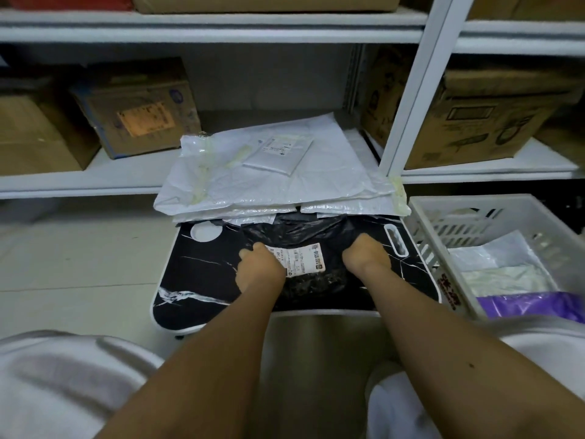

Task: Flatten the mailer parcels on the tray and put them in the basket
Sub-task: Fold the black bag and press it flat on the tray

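At the left of the frame, cardboard boxes [136, 122] sat on a white shelf [95, 182] above a pale floor. In the centre lay a black tray [202, 274] with white marble veins, its far end covered by a stack of white mailers [278, 179]. A black mailer [304, 248] with a white label [300, 258] lay on the near half of the tray. The left hand [261, 267] pressed down on the black mailer's left side, fingers bent under; whether it grasped the plastic could not be told. The right hand [367, 255] pressed on its right side in the same way, its fingers hidden. At the right of the frame stood a white basket [427, 242], just beside the tray, holding white mailers and a purple one [531, 304].
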Demonstrator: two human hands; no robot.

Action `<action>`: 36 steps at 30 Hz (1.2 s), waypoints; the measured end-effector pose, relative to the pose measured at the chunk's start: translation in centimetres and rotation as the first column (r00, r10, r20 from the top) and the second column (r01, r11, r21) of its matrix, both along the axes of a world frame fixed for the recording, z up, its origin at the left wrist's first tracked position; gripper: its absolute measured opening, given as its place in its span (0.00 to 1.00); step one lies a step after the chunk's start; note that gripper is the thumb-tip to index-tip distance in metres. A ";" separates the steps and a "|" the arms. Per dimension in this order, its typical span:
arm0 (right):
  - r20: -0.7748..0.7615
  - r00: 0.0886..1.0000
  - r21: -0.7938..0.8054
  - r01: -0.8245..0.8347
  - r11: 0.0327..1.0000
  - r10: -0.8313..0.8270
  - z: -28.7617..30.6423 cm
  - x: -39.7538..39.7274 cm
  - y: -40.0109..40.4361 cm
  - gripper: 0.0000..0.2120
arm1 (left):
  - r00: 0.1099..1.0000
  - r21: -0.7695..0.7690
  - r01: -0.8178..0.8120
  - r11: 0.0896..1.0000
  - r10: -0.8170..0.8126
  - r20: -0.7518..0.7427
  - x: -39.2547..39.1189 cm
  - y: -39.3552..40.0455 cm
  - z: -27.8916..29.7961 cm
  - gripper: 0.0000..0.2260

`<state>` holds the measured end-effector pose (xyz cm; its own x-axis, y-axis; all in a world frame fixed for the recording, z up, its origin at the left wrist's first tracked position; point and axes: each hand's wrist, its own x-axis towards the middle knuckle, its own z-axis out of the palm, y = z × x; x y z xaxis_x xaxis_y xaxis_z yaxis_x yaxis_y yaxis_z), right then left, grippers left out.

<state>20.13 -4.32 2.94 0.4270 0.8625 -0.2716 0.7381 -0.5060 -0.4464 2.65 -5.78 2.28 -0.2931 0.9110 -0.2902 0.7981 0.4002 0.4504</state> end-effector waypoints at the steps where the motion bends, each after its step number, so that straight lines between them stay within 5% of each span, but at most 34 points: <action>1: 0.011 1.000 0.013 -0.002 1.000 0.002 0.5 0.4 0.0 0.17 | 1.000 -0.006 0.012 1.000 -0.012 -0.011 0.3 0.0 0.4 0.18; 8: 0.086 0.987 0.222 0.114 0.968 -0.136 5.7 6.4 0.2 0.20 | 0.976 0.112 0.203 0.973 -0.192 -0.103 5.5 0.5 4.3 0.07; 15: 0.361 0.894 0.151 0.226 0.962 -0.267 8.0 17.8 0.7 0.16 | 0.883 0.190 0.468 0.863 -0.454 -0.115 16.1 1.9 8.1 0.03; 23: 0.382 0.759 0.161 0.507 0.847 -0.527 5.9 29.4 -1.1 0.17 | 0.615 0.157 0.788 0.595 -0.748 -0.251 28.7 3.7 6.4 0.09; 36: 0.325 0.843 -0.020 0.459 0.888 -0.428 -5.9 36.5 3.2 0.19 | 0.158 -0.240 0.933 0.269 -0.905 -0.396 37.4 9.0 -2.9 0.03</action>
<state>56.61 -1.09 -2.91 0.8320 0.5380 -0.1353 0.5151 -0.8397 -0.1721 40.04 3.25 -0.61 0.7094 0.6059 -0.3601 0.6456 -0.7635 -0.0129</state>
